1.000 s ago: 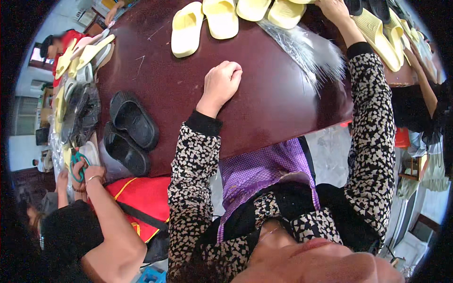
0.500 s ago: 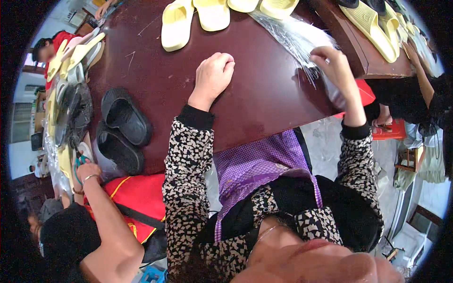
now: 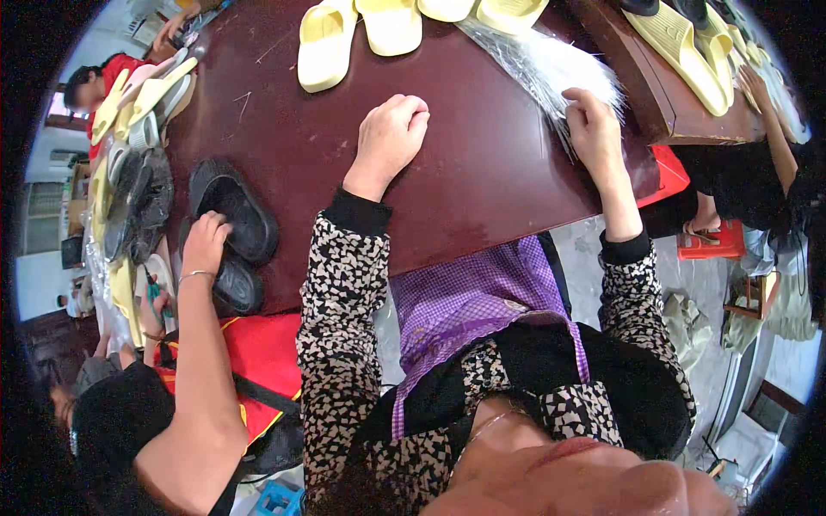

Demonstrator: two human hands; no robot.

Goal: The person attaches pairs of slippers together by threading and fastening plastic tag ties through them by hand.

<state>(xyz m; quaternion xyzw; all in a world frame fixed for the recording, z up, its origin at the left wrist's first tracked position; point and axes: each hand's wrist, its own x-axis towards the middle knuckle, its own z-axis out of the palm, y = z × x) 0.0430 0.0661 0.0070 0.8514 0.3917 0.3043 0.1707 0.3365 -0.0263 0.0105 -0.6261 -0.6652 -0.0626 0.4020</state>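
Observation:
My left hand (image 3: 391,142) rests on the dark red table (image 3: 482,163) in a loose fist, with nothing visible in it. Curled fingers on my right hand (image 3: 594,133) reach the near edge of a bundle of thin clear plastic strands (image 3: 559,73); whether they pinch one cannot be made out. Pale yellow slippers (image 3: 327,47) stand in a row at the far edge, beyond my hands. To the left lies a pair of black slippers (image 3: 237,211), with a co-worker's hand (image 3: 206,245) on the nearer one.
A raised brown board (image 3: 637,86) at the right carries more yellow slippers (image 3: 684,60). Several slippers in mixed colours (image 3: 159,90) are piled along the table's left side. Beside my left arm is a red bag (image 3: 271,344). Other people work at both sides.
My right hand has shifted slightly left, its wrist turning more upright. The left hand stays put. The co-worker's hand has moved from the slippers at the left edge onto the black pair.

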